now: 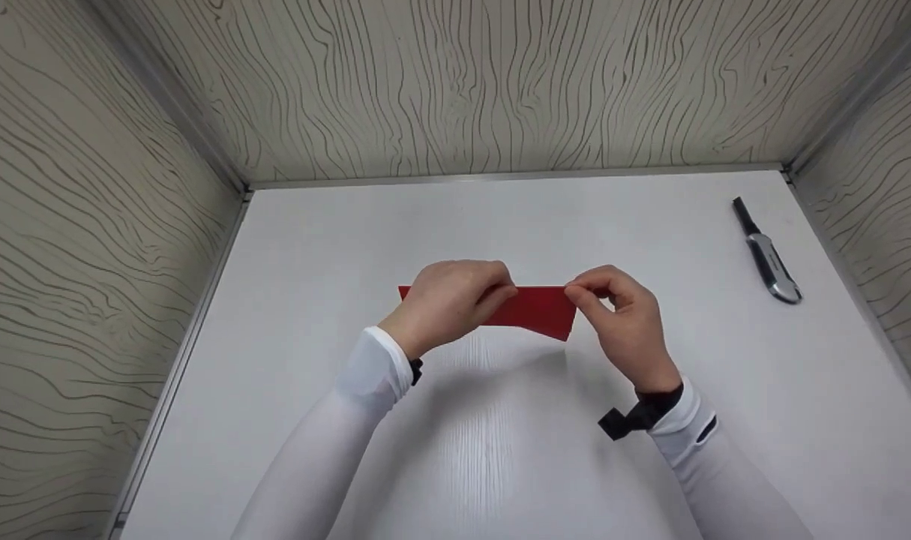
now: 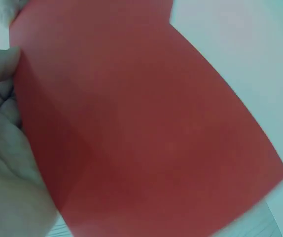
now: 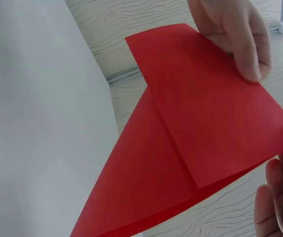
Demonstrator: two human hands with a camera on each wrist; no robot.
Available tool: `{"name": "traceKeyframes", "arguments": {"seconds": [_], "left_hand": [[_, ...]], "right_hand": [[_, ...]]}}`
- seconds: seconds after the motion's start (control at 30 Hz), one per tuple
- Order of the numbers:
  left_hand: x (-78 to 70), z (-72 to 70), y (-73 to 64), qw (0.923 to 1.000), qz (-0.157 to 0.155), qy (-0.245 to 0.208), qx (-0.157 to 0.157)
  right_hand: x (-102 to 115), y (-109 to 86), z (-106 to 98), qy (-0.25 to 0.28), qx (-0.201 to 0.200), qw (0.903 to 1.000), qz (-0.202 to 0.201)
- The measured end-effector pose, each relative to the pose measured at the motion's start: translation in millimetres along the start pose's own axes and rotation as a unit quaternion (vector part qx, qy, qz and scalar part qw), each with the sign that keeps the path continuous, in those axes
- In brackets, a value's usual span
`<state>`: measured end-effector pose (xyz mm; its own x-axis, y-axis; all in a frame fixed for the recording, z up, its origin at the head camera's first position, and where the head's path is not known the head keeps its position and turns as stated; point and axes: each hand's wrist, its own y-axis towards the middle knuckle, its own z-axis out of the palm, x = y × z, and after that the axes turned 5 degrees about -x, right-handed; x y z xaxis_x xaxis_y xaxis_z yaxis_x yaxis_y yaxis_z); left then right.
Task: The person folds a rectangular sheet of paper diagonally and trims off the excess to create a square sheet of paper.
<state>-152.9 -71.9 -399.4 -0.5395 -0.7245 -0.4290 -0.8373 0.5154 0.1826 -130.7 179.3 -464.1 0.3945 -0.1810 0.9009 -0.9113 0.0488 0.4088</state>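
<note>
A folded sheet of red paper (image 1: pixel 541 307) is held up above the white table between both hands. My left hand (image 1: pixel 455 304) pinches its upper edge near the middle, thumb on the near side. At the right end of that edge, my right hand (image 1: pixel 629 322) grips the corner between thumb and index finger. The right wrist view shows two overlapping layers of the paper (image 3: pixel 205 108), a shorter flap lying over a longer part. In the left wrist view the paper (image 2: pixel 141 108) fills most of the picture, hiding what lies behind it.
A long-nosed lighter (image 1: pixel 771 264), black and silver, lies on the white table (image 1: pixel 335 232) toward the right back. Wood-grain panels (image 1: pixel 455 90) stand around the table's back and sides. Black wrist mounts (image 1: pixel 639 416) sit at the white sleeves' cuffs.
</note>
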Motion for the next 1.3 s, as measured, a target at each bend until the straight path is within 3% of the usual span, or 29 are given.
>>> {"name": "traceKeyframes", "arguments": {"seconds": [0.13,0.4,0.67,0.9,1.3], "left_hand": [[2.7,-1.6,-2.5,1.0000,0.002,0.003,0.002],[2.2,2.7,-4.5,0.9998,0.009,0.013,0.007],[2.6,6.8,-4.7,0.9999,0.003,-0.002,0.014],[13.7,1.6,-10.6,0.9998,-0.020,-0.003,0.008],[24.3,-3.7,-17.9,0.9998,-0.013,-0.010,0.014]], "right_hand": [[0.2,-0.3,-1.5,0.003,0.008,0.9997,0.021],[0.7,-3.1,3.4,-0.001,0.059,0.9931,0.102],[-0.9,-4.5,8.0,0.013,0.038,0.9949,0.092],[-2.6,-4.3,1.0,0.018,0.010,0.9959,0.089],[-5.4,-3.7,-8.4,0.014,-0.002,0.9947,0.102]]}}
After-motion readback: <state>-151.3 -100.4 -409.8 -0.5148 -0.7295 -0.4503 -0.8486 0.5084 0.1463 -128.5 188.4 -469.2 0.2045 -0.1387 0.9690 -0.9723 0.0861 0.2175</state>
